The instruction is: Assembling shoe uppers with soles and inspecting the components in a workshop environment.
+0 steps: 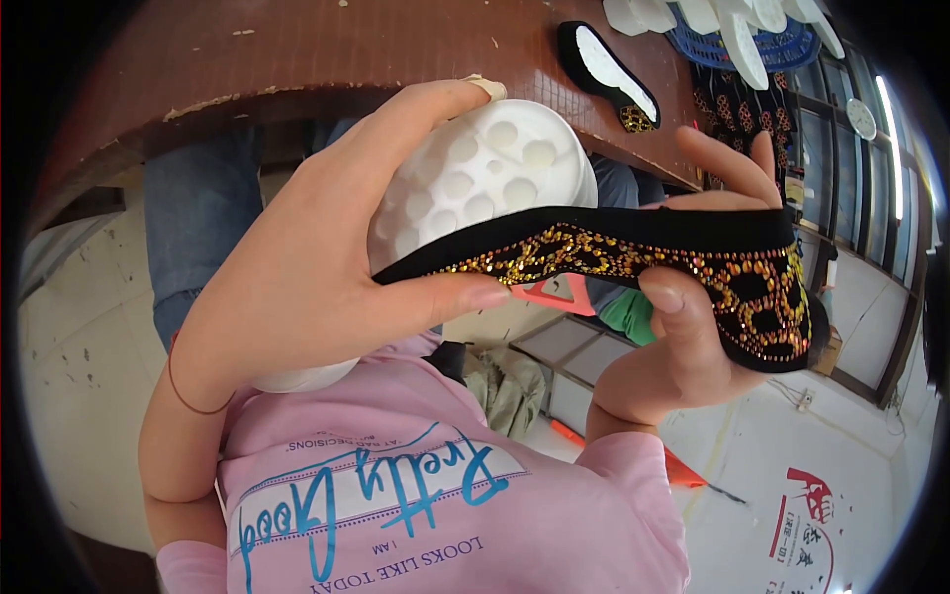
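A black band studded with gold and orange rhinestones (pixel 594 249) is stretched between my two hands. My left hand (pixel 297 247) pinches its narrow end, thumb along the lower edge. That same hand wraps round a white rounded form with circular dimples (pixel 485 168), which sits behind the band. One left finger has a beige wrap at its tip. At the band's wider end, my right hand (pixel 693 337) grips with the thumb in front and fingers behind, some of them raised above the top edge.
On the brown table (pixel 327 49) lies a black shoe-shaped piece (pixel 606 74) with a white inside and a gold-studded end. A blue basket (pixel 792 49) of white pieces stands at the far right. Black studded strips (pixel 747 109) hang below it. The table's near edge is chipped.
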Action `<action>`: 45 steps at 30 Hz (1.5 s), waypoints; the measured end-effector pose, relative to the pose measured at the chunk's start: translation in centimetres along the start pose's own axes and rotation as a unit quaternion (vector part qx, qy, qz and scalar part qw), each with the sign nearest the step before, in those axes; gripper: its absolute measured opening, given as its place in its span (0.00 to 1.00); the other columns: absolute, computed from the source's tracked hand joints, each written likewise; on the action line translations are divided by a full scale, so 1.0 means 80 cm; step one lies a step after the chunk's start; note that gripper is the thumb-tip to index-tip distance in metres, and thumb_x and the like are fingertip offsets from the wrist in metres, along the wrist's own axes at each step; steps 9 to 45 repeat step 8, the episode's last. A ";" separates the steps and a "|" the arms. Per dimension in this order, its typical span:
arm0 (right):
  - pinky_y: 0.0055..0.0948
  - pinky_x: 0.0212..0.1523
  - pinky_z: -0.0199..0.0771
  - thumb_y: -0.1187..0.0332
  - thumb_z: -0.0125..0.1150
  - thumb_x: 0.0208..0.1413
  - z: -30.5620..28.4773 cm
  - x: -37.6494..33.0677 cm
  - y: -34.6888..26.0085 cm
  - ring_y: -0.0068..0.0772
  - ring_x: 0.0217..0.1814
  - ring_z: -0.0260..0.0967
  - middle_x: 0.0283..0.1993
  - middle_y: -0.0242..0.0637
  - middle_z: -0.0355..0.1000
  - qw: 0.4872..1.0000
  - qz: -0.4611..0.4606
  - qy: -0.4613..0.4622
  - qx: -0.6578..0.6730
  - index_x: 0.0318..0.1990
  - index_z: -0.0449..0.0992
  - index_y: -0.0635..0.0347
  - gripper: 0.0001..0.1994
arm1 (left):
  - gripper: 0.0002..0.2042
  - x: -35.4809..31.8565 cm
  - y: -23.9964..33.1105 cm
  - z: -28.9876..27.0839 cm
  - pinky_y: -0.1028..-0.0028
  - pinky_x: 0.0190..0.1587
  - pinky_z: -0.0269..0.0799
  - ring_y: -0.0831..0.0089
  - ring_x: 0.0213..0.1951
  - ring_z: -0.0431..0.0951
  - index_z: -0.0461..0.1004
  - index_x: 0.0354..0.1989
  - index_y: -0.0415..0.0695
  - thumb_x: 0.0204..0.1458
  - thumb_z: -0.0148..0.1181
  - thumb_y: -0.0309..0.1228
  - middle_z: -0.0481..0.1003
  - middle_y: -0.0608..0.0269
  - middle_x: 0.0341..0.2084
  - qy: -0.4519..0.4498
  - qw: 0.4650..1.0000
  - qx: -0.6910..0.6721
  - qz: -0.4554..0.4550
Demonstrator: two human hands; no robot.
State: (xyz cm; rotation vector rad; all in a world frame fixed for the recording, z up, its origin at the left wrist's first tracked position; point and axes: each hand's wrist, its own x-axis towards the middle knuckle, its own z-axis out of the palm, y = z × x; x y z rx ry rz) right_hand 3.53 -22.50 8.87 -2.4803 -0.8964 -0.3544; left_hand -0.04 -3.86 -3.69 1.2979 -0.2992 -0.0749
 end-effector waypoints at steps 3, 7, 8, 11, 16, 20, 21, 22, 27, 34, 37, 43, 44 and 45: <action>0.55 0.67 0.43 0.54 0.68 0.33 -0.014 -0.005 -0.011 0.46 0.50 0.70 0.27 0.37 0.76 1.000 -0.003 -0.016 -0.025 0.28 0.77 0.64 0.20 | 0.40 -0.001 -0.002 0.000 0.68 0.60 0.57 0.61 0.57 0.66 0.59 0.60 0.40 0.31 0.68 0.25 0.64 0.55 0.59 -0.005 1.000 -0.005 -0.015; 0.57 0.68 0.40 0.55 0.69 0.35 -0.050 0.007 -0.036 0.42 0.50 0.70 0.27 0.35 0.77 0.960 -0.089 -0.206 -0.170 0.28 0.77 0.65 0.20 | 0.40 -0.003 -0.001 0.001 0.67 0.61 0.57 0.60 0.57 0.65 0.59 0.60 0.41 0.31 0.67 0.25 0.64 0.55 0.59 -0.008 1.000 -0.016 -0.008; 0.57 0.68 0.40 0.55 0.69 0.35 -0.051 0.007 -0.036 0.42 0.50 0.70 0.27 0.35 0.77 0.960 -0.087 -0.205 -0.171 0.28 0.77 0.65 0.20 | 0.40 -0.003 -0.001 0.002 0.67 0.61 0.57 0.60 0.57 0.65 0.59 0.60 0.41 0.31 0.67 0.25 0.64 0.55 0.59 -0.010 1.000 -0.016 -0.007; 0.57 0.68 0.40 0.55 0.69 0.35 -0.051 0.007 -0.036 0.42 0.50 0.70 0.27 0.35 0.77 0.960 -0.087 -0.205 -0.171 0.28 0.77 0.65 0.20 | 0.40 -0.003 -0.001 0.002 0.67 0.61 0.57 0.60 0.57 0.65 0.59 0.60 0.41 0.31 0.67 0.25 0.64 0.55 0.59 -0.010 1.000 -0.016 -0.007; 0.57 0.68 0.40 0.55 0.69 0.35 -0.051 0.007 -0.036 0.42 0.50 0.70 0.27 0.35 0.77 0.960 -0.087 -0.205 -0.171 0.28 0.77 0.65 0.20 | 0.40 -0.003 -0.001 0.002 0.67 0.61 0.57 0.60 0.57 0.65 0.59 0.60 0.41 0.31 0.67 0.25 0.64 0.55 0.59 -0.010 1.000 -0.016 -0.007; 0.57 0.68 0.40 0.55 0.69 0.35 -0.051 0.007 -0.036 0.42 0.50 0.70 0.27 0.35 0.77 0.960 -0.087 -0.205 -0.171 0.28 0.77 0.65 0.20 | 0.40 -0.003 -0.001 0.002 0.67 0.61 0.57 0.60 0.57 0.65 0.59 0.60 0.41 0.31 0.67 0.25 0.64 0.55 0.59 -0.010 1.000 -0.016 -0.007; 0.57 0.68 0.40 0.55 0.69 0.35 -0.051 0.007 -0.036 0.42 0.50 0.70 0.27 0.35 0.77 0.960 -0.087 -0.205 -0.171 0.28 0.77 0.65 0.20 | 0.40 -0.003 -0.001 0.002 0.67 0.61 0.57 0.60 0.57 0.65 0.59 0.60 0.41 0.31 0.67 0.25 0.64 0.55 0.59 -0.010 1.000 -0.016 -0.007; 0.57 0.68 0.40 0.55 0.69 0.35 -0.051 0.007 -0.036 0.42 0.50 0.70 0.27 0.35 0.77 0.960 -0.087 -0.205 -0.171 0.28 0.77 0.65 0.20 | 0.40 -0.003 -0.001 0.002 0.67 0.61 0.57 0.60 0.57 0.65 0.59 0.60 0.41 0.31 0.67 0.25 0.64 0.55 0.59 -0.010 1.000 -0.016 -0.007; 0.57 0.68 0.40 0.55 0.69 0.35 -0.051 0.007 -0.036 0.42 0.50 0.70 0.27 0.35 0.77 0.960 -0.087 -0.205 -0.171 0.28 0.77 0.65 0.20 | 0.40 -0.003 -0.001 0.002 0.67 0.61 0.57 0.60 0.57 0.65 0.59 0.60 0.41 0.31 0.67 0.25 0.64 0.55 0.59 -0.010 1.000 -0.016 -0.007; 0.57 0.68 0.40 0.55 0.69 0.35 -0.051 0.007 -0.036 0.42 0.50 0.70 0.27 0.35 0.77 0.960 -0.087 -0.205 -0.171 0.28 0.77 0.65 0.20 | 0.40 -0.003 -0.001 0.002 0.67 0.61 0.57 0.60 0.57 0.65 0.59 0.60 0.41 0.31 0.67 0.25 0.64 0.55 0.59 -0.010 1.000 -0.016 -0.007; 0.57 0.68 0.40 0.55 0.69 0.35 -0.051 0.007 -0.036 0.42 0.50 0.70 0.27 0.35 0.77 0.960 -0.087 -0.205 -0.171 0.28 0.77 0.65 0.20 | 0.40 -0.003 -0.001 0.002 0.67 0.61 0.57 0.60 0.57 0.65 0.59 0.60 0.41 0.31 0.67 0.25 0.64 0.55 0.59 -0.010 1.000 -0.016 -0.007; 0.57 0.68 0.40 0.55 0.69 0.35 -0.051 0.007 -0.036 0.42 0.50 0.70 0.27 0.35 0.77 0.960 -0.087 -0.205 -0.171 0.28 0.77 0.65 0.20 | 0.40 -0.003 -0.001 0.002 0.67 0.61 0.57 0.60 0.57 0.65 0.59 0.60 0.41 0.31 0.67 0.25 0.64 0.55 0.59 -0.010 1.000 -0.016 -0.007; 0.57 0.68 0.40 0.55 0.69 0.35 -0.051 0.007 -0.036 0.42 0.50 0.70 0.27 0.35 0.77 0.960 -0.087 -0.205 -0.171 0.28 0.77 0.65 0.20 | 0.40 -0.003 -0.001 0.002 0.67 0.61 0.57 0.60 0.57 0.65 0.59 0.60 0.41 0.31 0.67 0.25 0.64 0.55 0.59 -0.010 1.000 -0.016 -0.007; 0.57 0.68 0.40 0.55 0.69 0.35 -0.051 0.007 -0.036 0.42 0.50 0.70 0.27 0.35 0.77 0.960 -0.087 -0.205 -0.171 0.28 0.77 0.65 0.20 | 0.40 -0.003 -0.001 0.002 0.67 0.61 0.57 0.60 0.57 0.65 0.59 0.60 0.41 0.31 0.67 0.25 0.64 0.55 0.59 -0.010 1.000 -0.016 -0.007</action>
